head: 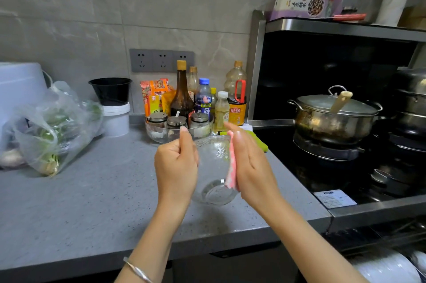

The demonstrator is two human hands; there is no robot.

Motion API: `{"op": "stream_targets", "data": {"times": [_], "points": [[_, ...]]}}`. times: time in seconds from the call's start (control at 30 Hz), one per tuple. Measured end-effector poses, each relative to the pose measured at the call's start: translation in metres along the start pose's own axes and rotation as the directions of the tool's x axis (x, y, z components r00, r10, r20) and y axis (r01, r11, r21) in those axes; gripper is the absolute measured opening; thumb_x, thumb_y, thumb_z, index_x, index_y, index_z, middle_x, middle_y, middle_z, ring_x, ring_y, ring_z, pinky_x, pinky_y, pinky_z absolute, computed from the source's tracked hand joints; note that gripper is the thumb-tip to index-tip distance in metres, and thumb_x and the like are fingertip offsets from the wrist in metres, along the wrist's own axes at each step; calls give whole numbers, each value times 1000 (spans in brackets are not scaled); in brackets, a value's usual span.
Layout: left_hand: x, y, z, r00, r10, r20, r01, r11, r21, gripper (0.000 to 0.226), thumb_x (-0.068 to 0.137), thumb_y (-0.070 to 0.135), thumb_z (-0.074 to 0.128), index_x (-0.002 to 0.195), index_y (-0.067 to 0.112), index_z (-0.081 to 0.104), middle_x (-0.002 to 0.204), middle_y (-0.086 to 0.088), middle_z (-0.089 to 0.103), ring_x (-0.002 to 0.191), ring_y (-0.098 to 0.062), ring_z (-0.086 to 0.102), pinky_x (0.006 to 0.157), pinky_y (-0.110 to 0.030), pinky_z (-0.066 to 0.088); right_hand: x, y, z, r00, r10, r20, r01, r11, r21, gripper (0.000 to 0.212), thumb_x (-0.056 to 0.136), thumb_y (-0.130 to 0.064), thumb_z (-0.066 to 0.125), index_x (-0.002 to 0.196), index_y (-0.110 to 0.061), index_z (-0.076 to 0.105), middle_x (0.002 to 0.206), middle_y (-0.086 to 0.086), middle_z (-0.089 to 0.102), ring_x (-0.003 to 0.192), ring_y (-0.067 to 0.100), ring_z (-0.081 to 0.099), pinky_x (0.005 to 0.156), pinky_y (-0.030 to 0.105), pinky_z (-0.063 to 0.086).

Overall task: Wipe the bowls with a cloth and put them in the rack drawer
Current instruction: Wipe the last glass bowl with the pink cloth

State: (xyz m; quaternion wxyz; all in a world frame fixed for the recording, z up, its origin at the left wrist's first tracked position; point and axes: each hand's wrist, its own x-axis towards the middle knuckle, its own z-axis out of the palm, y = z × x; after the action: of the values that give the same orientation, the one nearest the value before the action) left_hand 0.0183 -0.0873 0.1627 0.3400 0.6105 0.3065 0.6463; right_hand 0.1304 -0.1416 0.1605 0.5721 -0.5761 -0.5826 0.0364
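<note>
Left grip: the left hand [176,165] is at nine o'clock on the clear round patterned glass bowl [213,167]. Its fingers curl round the wall and the thumb stands up by the rim.
Bowl's place: it is held on edge between both hands, lifted off the grey speckled stone surface [92,202], with its mouth facing away and its base toward the person.
Cloth: a pink-and-white checked cloth [231,167] lies folded flat against the bowl's outer wall at three o'clock.
Right grip: the right hand [251,165] has its fingers straight and together. The flat hand presses the cloth to the glass and closes round nothing.
Doing it well: keep the left hold firm, since wet glass is likely slick. Turn the bowl under the cloth so the whole wall passes beneath it, then push the cloth inside to reach the base. Work low over the surface in case the bowl slips.
Where it goes: the dark wire rack drawer [378,240] stands open at about four o'clock from the bowl, below the surface edge.
Count, lidded glass jars [176,121]: three, at twelve o'clock.
Count, glass bowl in hand: one.
Count, cloth: one.
Count, lidded steel pot [334,116]: one, at two o'clock.
Count, white bowls [389,267] in the drawer: two show, though the frame edge may cut off more.
</note>
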Motion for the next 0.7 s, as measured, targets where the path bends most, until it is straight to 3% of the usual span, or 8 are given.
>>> {"op": "stream_targets", "data": {"times": [0.1, 0.2, 0.27, 0.4, 0.5, 0.57, 0.63, 0.7], "points": [[-3, -4, 7, 1000, -22, -19, 22, 1000, 20, 65, 103, 30, 38, 42, 9, 37, 34, 4, 34, 35, -11, 31, 42, -27, 28, -6, -9, 14, 988, -152, 9, 148, 947, -286, 50, 101, -42, 19, 146, -28, 36, 153, -11, 32, 144, 2, 19, 119, 30, 15], [-9, -6, 11, 999, -34, -17, 34, 998, 50, 66, 101, 38, 39, 55, -7, 56, 45, -13, 55, 46, -33, 49, 48, -43, 41, -9, -10, 25, 939, -341, 37, 308, 790, -531, 49, 101, -33, 21, 143, -22, 44, 151, -3, 39, 144, 14, 25, 117, 38, 16], [-10, -5, 11, 999, -35, -34, 36, 999, 38, 68, 98, 42, 41, 47, -2, 49, 39, -6, 47, 40, -23, 42, 46, -38, 37, -5, -7, 22, 951, -307, 28, 289, 858, -425, 49, 101, -34, 21, 144, -25, 42, 151, -7, 39, 144, 9, 24, 117, 38, 19], [-10, 2, 6, 994, -70, -87, 67, 997, -35, 64, 96, 42, 45, 42, 7, 38, 36, 2, 32, 36, -10, 30, 41, -22, 26, 0, 3, 9, 1000, -9, 10, 9, 1000, -7, 50, 99, -44, 19, 147, -34, 31, 153, -17, 31, 142, -5, 18, 119, 36, 19], [-10, -1, 8, 995, -44, -87, 43, 999, -9, 65, 96, 44, 46, 41, 10, 39, 35, 3, 35, 36, -14, 32, 42, -27, 30, -8, -6, 16, 993, -121, 17, 122, 965, -233, 50, 102, -42, 18, 149, -31, 28, 155, -15, 26, 145, 0, 12, 120, 36, 14], [-13, -3, 11, 998, -20, -51, 21, 1000, 18, 67, 95, 51, 43, 46, 7, 53, 38, -2, 49, 39, -23, 45, 45, -36, 40, -11, -7, 25, 957, -289, 32, 271, 848, -455, 49, 101, -36, 20, 147, -26, 36, 153, -10, 34, 146, 9, 17, 118, 38, 15], [-16, -2, 11, 999, -24, -33, 24, 1000, 13, 66, 91, 55, 42, 52, 5, 61, 43, -5, 56, 44, -27, 53, 47, -39, 44, -8, -8, 26, 940, -340, 10, 307, 834, -458, 48, 101, -33, 23, 143, -24, 44, 148, -8, 43, 144, 12, 25, 117, 40, 21], [-17, 2, 8, 999, -41, -30, 41, 999, 0, 66, 87, 56, 45, 44, 6, 48, 39, -5, 44, 40, -22, 40, 45, -35, 35, -3, -9, 21, 950, -313, -24, 287, 898, -333, 44, 102, -31, 26, 140, -25, 47, 144, -9, 47, 141, 8, 30, 115, 36, 25]]}}
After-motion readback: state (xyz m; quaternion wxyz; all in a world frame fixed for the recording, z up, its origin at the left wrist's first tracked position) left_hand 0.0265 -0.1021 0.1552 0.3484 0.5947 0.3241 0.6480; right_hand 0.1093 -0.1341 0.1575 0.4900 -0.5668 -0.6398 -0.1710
